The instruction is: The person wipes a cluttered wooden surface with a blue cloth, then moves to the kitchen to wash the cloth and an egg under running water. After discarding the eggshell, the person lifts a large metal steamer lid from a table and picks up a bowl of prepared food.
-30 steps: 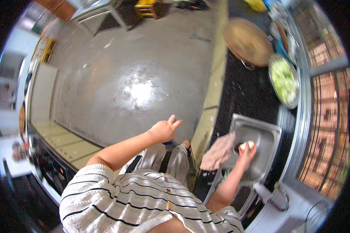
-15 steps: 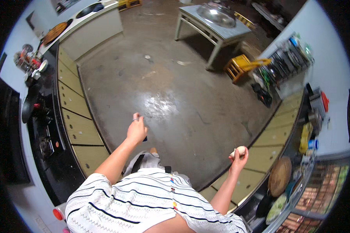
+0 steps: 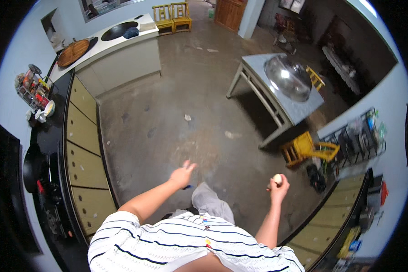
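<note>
My left hand (image 3: 182, 176) hangs in front of my body on the left, its fingers stretched out and slightly apart. A small dark blue thing (image 3: 188, 187) shows just under that hand; its kind and whether the hand touches it are unclear. Out to the right, my right hand (image 3: 279, 190) is closed around a pale cream egg (image 3: 277, 178), whose rounded top shows between thumb and fingers. Whether anything more lies in that palm is hidden. Below the hands, one grey trouser leg (image 3: 211, 201) reaches forward.
A metal-topped table (image 3: 254, 63) with a large shiny dome cover (image 3: 288, 77) stands ahead right, a yellow wooden chair (image 3: 303, 147) beside it. Dark counters over greenish cabinets (image 3: 88, 163) line both sides. Farther left is a white stove counter (image 3: 122, 68) with round pans.
I have moved forward; the table, chair and stove counter appear closer. My left hand has swung rightward in view. The right hand still holds the egg.
</note>
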